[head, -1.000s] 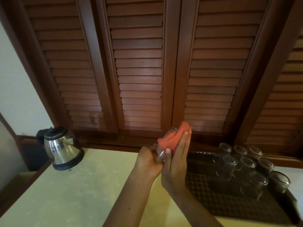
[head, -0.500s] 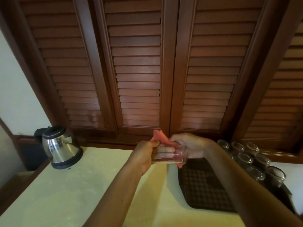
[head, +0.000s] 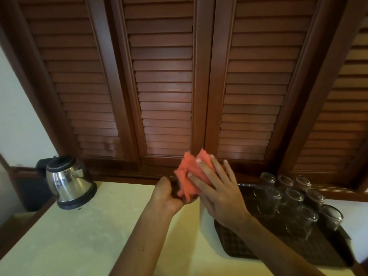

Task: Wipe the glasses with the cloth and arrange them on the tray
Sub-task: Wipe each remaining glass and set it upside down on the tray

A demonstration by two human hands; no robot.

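— How many glasses do we count on the tray (head: 245,246)?

— We make it about ten upturned tumblers (head: 294,198), standing bottoms-up in rows on the far right part of the dark tray; the clear glass overlaps, so the count may be off by one.

— And the one being wiped?

— We can't really see it. The orange cloth (head: 192,177) is bunched over whatever sits between the two hands, held up above the counter, left of the tray. Our left hand (head: 168,196) is curled around the lower end of the bundle; the right hand (head: 219,193) lies against the cloth with fingers straight and slightly spread, pressing it.

— One cloth, then. Anything else?

— One steel electric kettle (head: 68,182) with a black base and lid, at the far left of the pale cream countertop (head: 79,240). Behind the counter run dark wooden louvred doors (head: 165,86), with a white wall (head: 18,116) at the left.
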